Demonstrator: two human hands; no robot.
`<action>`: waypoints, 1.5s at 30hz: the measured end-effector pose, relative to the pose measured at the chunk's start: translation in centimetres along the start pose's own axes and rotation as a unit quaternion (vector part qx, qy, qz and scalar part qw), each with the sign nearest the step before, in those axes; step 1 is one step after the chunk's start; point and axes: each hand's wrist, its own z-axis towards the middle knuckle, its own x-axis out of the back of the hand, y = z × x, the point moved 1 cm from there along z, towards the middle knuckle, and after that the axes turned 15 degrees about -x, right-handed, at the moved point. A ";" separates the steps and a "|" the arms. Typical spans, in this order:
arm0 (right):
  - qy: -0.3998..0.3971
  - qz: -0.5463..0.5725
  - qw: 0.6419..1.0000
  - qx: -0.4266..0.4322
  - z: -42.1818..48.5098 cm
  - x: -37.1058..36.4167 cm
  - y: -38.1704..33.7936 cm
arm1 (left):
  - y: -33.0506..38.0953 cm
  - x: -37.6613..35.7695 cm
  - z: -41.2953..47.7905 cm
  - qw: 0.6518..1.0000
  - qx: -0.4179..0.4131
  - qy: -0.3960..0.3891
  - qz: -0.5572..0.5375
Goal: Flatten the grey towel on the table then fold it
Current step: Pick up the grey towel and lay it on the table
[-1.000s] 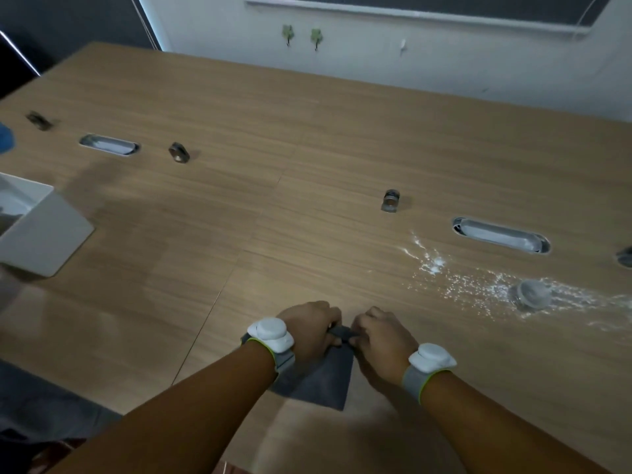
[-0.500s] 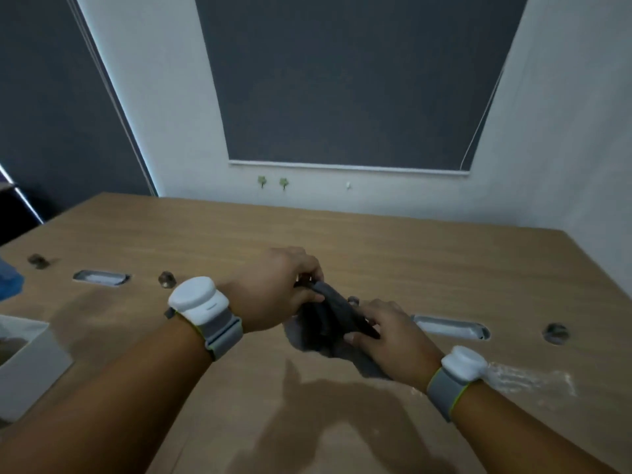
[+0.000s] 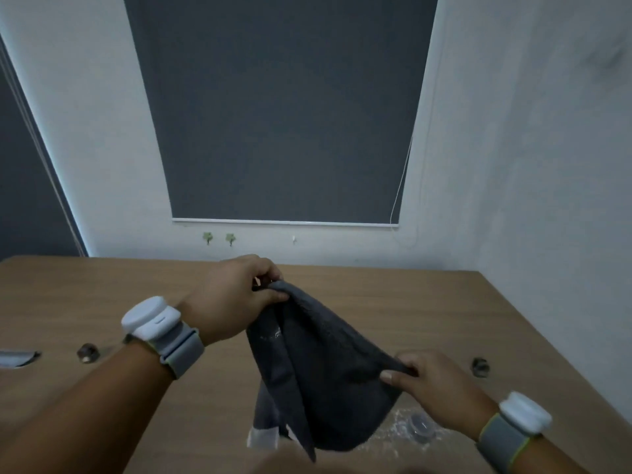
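The grey towel (image 3: 321, 378) hangs in the air above the wooden table (image 3: 393, 313), bunched and partly opened, with a pale label near its lower edge. My left hand (image 3: 236, 295) pinches its upper corner, raised higher and further from me. My right hand (image 3: 427, 381) grips another edge lower down at the right. The cloth sags between the two hands and its bottom droops toward the table.
A small clear cap (image 3: 421, 427) sits in a patch of white powder on the table under the towel's right side. Two dark round fittings (image 3: 88, 352) (image 3: 479, 366) and a cable slot (image 3: 15, 358) are set in the tabletop. A wall with a dark blind stands behind.
Both hands lifted the towel off the table and drew apart, so the cloth opened out. The view tilted up from the tabletop toward the wall.
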 end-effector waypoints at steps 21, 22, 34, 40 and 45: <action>-0.002 0.269 0.961 -0.064 0.2 1.9 7.4 | -1.5 -6.1 -5.4 0.983 0.084 -0.160 -0.023; -0.012 0.264 0.962 -0.072 -0.1 1.3 7.7 | -1.7 -6.5 -6.0 0.981 0.093 -0.168 -0.036; -0.066 0.159 0.974 -0.147 4.8 -4.9 10.3 | -8.1 -14.4 -5.5 0.937 0.151 -0.311 -0.045; -0.001 -0.050 0.991 -0.126 14.1 -8.0 11.3 | -14.3 -23.7 -1.9 0.934 0.188 -0.305 0.013; 0.028 -0.077 0.982 -0.170 19.4 -13.1 13.3 | -17.5 -32.2 -1.8 0.938 0.233 -0.256 0.031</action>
